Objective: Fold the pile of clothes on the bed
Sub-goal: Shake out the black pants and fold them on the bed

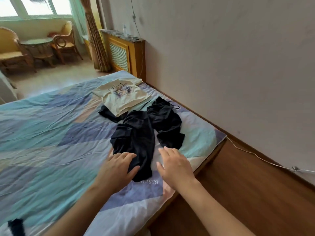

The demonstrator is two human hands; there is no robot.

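From the head view we see a pair of black trousers point(136, 138) spread on the bed point(42, 133), near its right edge, the two legs running toward us in a narrow V. The cloth is dark and softly rumpled; the left leg shows a cargo pocket, and thin drawstrings trail from the waistband at the far end. Beyond the trousers lies one cream T-shirt point(121, 97), folded flat, its far edge close to the end of the bed; it bears a coloured print and, seen upside down, the letters "GUCCI". A second black garment point(107, 113) pokes out from under the shirt's near corner. We count three pieces of clothing in all.

Our left hand point(117, 169) rests on the lower end of the left trouser leg, fingers straight and slightly spread, pinching nothing. Our right hand point(175, 164) is just beside the right leg's hem, fingers likewise straight and relaxed; whether it touches the sheet we cannot tell.

The patchwork sheet, in blue, teal and lilac, carries pale lettering: "BEST" can be read, upside down, beside the left leg's hem; the rest is covered.

Two wooden armchairs point(64, 43) stand by the window.
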